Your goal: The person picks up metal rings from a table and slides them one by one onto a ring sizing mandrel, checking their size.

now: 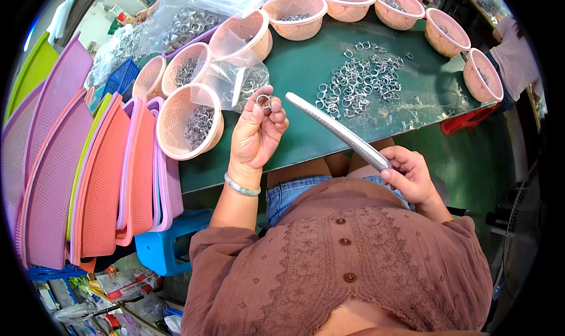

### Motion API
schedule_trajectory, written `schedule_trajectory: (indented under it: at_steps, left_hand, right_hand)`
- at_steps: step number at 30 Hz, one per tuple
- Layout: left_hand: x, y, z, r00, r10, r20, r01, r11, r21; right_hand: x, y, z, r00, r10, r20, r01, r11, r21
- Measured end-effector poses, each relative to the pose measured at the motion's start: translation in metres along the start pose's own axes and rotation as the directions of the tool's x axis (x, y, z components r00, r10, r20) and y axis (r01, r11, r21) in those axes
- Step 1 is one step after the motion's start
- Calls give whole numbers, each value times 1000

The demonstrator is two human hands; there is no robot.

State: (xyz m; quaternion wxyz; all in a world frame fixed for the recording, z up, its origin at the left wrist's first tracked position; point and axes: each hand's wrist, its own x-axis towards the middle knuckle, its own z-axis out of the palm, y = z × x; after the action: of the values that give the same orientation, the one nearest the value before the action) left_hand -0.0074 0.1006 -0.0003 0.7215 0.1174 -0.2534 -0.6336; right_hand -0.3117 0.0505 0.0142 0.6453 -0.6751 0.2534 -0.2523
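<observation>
Raised over the table's near edge, my left hand (257, 137) pinches a silver-coloured ring (263, 102) between its fingertips. My right hand (411, 174) grips the thick end of a tapered grey ring mandrel (341, 131), with marks along its length. The mandrel slants up and left; its thin tip is close to the ring but apart from it. Beyond the tip, a loose pile of metal rings (360, 84) lies on the green tabletop (300, 59). Left of my left hand are a clear plastic bag (226, 71) with rings and a pink basket (170, 124) partly filled with rings.
More round pink baskets (294, 27) curve along the table's far side, several holding rings. Stacked purple, orange and green plastic baskets (103, 177) stand at the left above a blue stool (168, 248). A red stool (471, 119) and another person (515, 59) are at the right.
</observation>
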Motion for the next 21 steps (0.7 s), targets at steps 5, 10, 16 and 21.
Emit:
schedule_trajectory:
  at_steps: [5,10,16,21]
  left_hand:
    - [-5,5,5,1000,12,-15,-11,997,74]
    - [-7,14,11,1000,20,-12,-18,989,144]
    - [0,12,11,1000,-12,-5,12,1000,-7]
    - [7,4,10,998,-32,-63,32,999,-1]
  right_hand:
    - [1,1,-1,999,39,-31,-37,998,58]
    - [2,6,-5,997,60,-44,-56,995,80]
    - [5,16,-11,997,66,-43,-59,987,152]
    - [5,22,-18,994,94,-51,-83,980,183]
